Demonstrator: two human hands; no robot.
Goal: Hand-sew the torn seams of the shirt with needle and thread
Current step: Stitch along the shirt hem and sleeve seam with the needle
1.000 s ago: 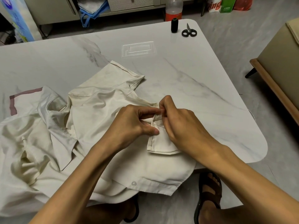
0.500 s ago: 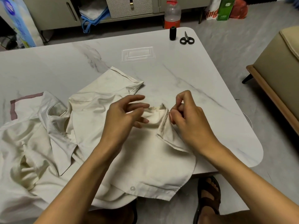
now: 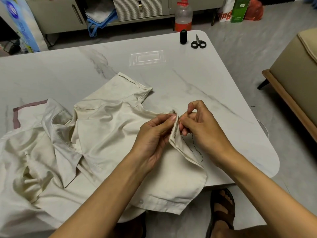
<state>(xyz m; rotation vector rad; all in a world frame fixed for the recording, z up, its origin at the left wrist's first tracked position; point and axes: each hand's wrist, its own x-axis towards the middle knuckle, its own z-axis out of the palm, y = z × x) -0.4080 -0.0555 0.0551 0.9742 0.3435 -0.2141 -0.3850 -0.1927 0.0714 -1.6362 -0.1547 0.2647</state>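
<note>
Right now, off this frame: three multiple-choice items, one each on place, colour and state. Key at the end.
1. Where do the scissors lie?
A) in a drawer
B) on the table's far right corner, beside the black spool
C) on the floor

2. The thread hanging by the seam is:
A) white
B) red
C) dark

3. The left hand:
A) lies flat on the table
B) pinches the shirt's folded edge
C) hangs idle

Key:
1 B, they sit next to the spool.
2 C, dark loops show against pale cloth.
3 B, thumb and fingers close on the edge.
</note>
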